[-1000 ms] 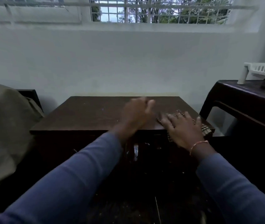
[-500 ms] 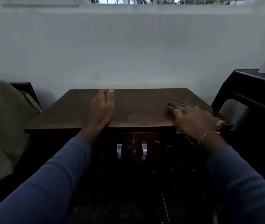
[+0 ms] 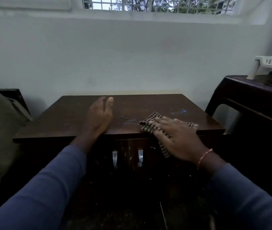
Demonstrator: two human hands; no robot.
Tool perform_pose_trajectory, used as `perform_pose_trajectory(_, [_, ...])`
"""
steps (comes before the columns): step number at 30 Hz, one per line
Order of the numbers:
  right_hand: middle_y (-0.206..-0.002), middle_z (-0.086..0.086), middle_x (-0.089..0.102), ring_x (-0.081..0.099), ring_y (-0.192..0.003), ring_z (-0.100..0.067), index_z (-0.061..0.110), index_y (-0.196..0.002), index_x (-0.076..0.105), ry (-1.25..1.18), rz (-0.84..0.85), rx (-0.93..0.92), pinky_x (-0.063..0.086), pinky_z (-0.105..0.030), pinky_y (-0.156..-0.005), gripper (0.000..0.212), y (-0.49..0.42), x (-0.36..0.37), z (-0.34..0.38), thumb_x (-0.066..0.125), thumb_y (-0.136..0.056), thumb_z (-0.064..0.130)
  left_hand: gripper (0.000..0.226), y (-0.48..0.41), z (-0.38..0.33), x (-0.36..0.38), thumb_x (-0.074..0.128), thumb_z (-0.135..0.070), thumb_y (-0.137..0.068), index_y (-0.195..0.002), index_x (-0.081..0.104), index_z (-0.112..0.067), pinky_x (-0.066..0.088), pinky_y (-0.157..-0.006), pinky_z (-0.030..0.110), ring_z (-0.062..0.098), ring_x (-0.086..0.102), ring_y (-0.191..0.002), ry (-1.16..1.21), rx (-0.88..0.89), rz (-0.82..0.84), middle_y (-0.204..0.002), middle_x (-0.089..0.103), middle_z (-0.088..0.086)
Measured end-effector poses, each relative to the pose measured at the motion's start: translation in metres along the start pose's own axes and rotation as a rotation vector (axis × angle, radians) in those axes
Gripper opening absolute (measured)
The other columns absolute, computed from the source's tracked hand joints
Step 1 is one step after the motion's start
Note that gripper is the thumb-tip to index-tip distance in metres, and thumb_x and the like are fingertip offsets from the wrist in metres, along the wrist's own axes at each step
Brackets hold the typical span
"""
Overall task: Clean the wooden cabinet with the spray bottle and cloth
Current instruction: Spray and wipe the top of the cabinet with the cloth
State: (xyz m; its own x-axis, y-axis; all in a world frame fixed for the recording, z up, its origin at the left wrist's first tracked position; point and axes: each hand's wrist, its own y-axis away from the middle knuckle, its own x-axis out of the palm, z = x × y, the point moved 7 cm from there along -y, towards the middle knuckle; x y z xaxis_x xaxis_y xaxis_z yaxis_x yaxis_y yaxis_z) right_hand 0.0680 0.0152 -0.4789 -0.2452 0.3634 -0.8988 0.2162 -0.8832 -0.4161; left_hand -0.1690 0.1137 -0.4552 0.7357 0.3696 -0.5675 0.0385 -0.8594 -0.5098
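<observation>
Both flat: R hand (image 3: 178,138) on cloth (image 3: 153,123), L hand (image 3: 98,117) on cabinet (image 3: 65,120).

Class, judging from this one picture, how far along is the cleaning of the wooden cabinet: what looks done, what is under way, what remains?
Done: wet streaks on the cabinet top suggest spraying has happened; no spray bottle is in view. In hand: the right hand presses the checked cloth flat near the front right edge, while the left hand rests on the top. Left: crumbs mid-top, and the specked doors below.
</observation>
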Motion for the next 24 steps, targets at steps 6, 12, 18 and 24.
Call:
perform_pose_trajectory(6, [-0.121, -0.002, 0.067, 0.058, -0.112, -0.026, 0.023, -0.108, 0.069, 0.168, -0.202, 0.253, 0.041, -0.043, -0.099, 0.046, 0.002, -0.013, -0.03, 0.033, -0.092, 0.046, 0.063, 0.0, -0.002, 0.006, 0.035, -0.053, -0.099, -0.136, 0.051, -0.005, 0.037, -0.107, 0.039, 0.034, 0.051, -0.128, -0.037, -0.022, 0.019, -0.137, 0.056, 0.019])
perform_pose_trajectory(12, [-0.104, -0.008, 0.07, 0.062, -0.098, -0.029, 0.017, -0.094, 0.069, 0.169, -0.353, 0.459, 0.043, -0.042, -0.092, 0.046, 0.02, -0.031, -0.078, 0.031, -0.091, 0.043, 0.057, 0.003, -0.002, 0.003, 0.037, -0.049, -0.101, -0.133, 0.053, -0.005, 0.04, -0.105, 0.041, 0.035, 0.053, -0.125, -0.073, -0.018, 0.019, -0.134, 0.058, 0.02])
perform_pose_trajectory(18, [-0.126, 0.001, 0.065, 0.057, -0.118, -0.02, 0.025, -0.122, 0.064, 0.122, -0.224, -0.06, 0.038, -0.037, -0.1, 0.043, 0.013, -0.004, -0.007, 0.036, -0.096, 0.044, 0.065, 0.006, -0.007, 0.002, 0.033, -0.055, -0.098, -0.133, 0.053, -0.004, 0.04, -0.105, 0.043, 0.036, 0.052, -0.125, -0.128, 0.004, 0.034, -0.134, 0.058, 0.019])
perform_pose_trajectory(24, [-0.119, -0.002, 0.067, 0.057, -0.112, -0.023, 0.019, -0.109, 0.068, 0.108, -0.384, 0.104, 0.037, -0.042, -0.101, 0.035, 0.03, -0.008, -0.022, 0.042, -0.094, 0.037, 0.064, 0.008, -0.011, 0.004, 0.036, -0.05, -0.101, -0.15, 0.033, -0.009, 0.027, -0.115, 0.037, 0.031, 0.036, -0.142, -0.157, 0.023, 0.04, -0.153, 0.039, 0.016])
